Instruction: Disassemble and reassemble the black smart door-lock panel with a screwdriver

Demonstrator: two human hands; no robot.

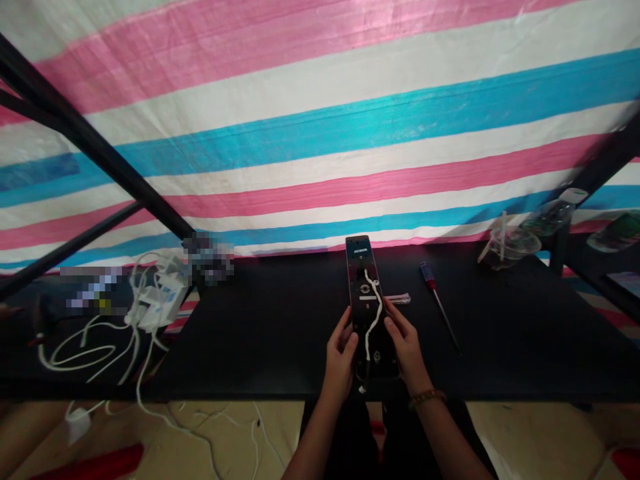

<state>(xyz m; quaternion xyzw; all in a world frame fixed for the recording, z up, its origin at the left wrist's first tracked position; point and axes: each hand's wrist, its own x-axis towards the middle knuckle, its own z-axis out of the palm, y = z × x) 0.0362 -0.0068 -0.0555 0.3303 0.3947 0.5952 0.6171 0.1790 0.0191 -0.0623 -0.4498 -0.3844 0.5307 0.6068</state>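
A long black panel-like device (364, 290) lies lengthwise in front of me on the black table (250, 333). A white cable (379, 308) runs down its face and ends in a small connector near the table's front edge. My left hand (343, 350) grips the device's left side, fingers against the edge and thumb near its face. On the opposite side my right hand (404, 340) holds the right edge in the same way. Just right of the device is a small clear packet (399, 299). Farther right lies a screwdriver (440, 303) with a blue and red handle.
A plastic cup (513, 245) and a clear bottle (555, 212) stand at the back right. Tangled white cables (135, 333) and a white box (163, 300) are at the left. Black frame bars (110, 160) slant before a striped sheet (310, 147).
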